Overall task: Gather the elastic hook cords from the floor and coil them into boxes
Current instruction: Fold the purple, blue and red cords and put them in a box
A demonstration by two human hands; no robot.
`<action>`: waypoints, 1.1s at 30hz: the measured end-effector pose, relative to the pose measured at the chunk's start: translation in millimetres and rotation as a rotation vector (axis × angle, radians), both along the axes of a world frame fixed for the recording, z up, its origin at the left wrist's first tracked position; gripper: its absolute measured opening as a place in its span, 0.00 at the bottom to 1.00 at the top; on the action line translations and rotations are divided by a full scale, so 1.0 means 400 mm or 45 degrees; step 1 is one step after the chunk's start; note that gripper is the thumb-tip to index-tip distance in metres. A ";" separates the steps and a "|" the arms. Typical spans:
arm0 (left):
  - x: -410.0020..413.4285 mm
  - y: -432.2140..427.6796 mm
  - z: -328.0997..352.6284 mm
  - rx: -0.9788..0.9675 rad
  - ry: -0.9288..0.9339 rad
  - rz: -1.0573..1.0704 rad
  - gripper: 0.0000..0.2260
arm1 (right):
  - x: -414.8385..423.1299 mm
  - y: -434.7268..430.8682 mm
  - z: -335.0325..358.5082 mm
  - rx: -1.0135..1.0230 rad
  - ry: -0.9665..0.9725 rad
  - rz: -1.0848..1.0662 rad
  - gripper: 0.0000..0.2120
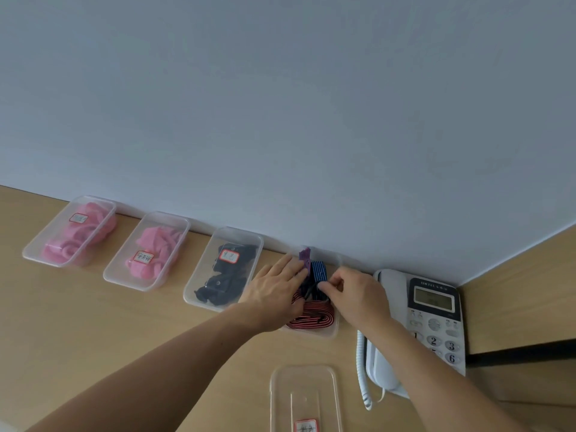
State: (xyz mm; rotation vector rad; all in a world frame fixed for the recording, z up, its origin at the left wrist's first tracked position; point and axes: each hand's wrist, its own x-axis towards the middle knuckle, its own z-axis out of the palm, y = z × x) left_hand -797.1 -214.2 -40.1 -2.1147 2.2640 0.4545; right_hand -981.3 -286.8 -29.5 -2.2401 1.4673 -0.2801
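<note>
Open box (312, 333) at the wall holds the cords, squeezed between a lidded box of black items (224, 269) and a white phone (433, 307), with a loose lid (304, 397) nearer on the desk (93, 322). Left grip (274, 288) lies flat, fingers straight, against the red-striped cord (311, 316); right grip (358, 294) pinches the blue-striped cord (319, 271) just behind. Both cover the box's sides, and the lid's label is cut off below
</note>
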 end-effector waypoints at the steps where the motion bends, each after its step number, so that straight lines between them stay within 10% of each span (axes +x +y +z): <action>1: -0.003 -0.001 -0.002 -0.008 -0.005 0.012 0.30 | -0.009 0.006 0.000 0.065 -0.016 -0.020 0.11; 33: -0.013 0.019 -0.032 -0.052 -0.048 -0.096 0.28 | 0.016 0.061 -0.031 -0.227 -0.139 -0.021 0.11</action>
